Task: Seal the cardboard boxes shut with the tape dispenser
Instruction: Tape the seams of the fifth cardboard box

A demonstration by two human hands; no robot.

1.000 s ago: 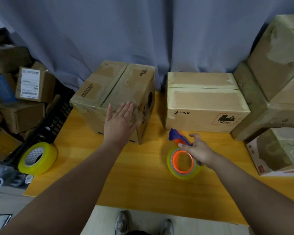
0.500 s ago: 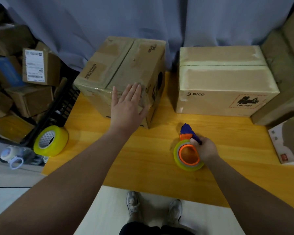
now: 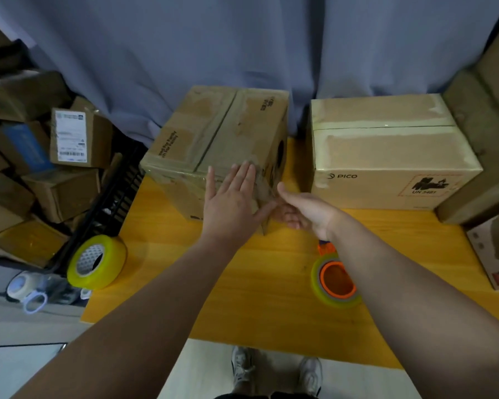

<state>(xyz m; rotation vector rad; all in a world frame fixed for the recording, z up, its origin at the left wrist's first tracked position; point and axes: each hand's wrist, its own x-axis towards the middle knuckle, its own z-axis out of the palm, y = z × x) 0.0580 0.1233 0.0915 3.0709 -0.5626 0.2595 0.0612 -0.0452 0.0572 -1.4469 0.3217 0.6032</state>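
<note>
Both hands are at the left cardboard box (image 3: 213,131) at frame centre. The left hand (image 3: 231,203) lies flat on its near face, fingers straight. The right hand (image 3: 306,208) is at the near corner with fingers curled, and I cannot tell whether it grips. The tape dispenser (image 3: 333,279) lies unheld on the yellow table (image 3: 257,298), lower right of centre.

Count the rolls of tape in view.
2: a loose yellow roll at the table's left edge, and one on the orange tape dispenser right of centre. More may be hidden.
</note>
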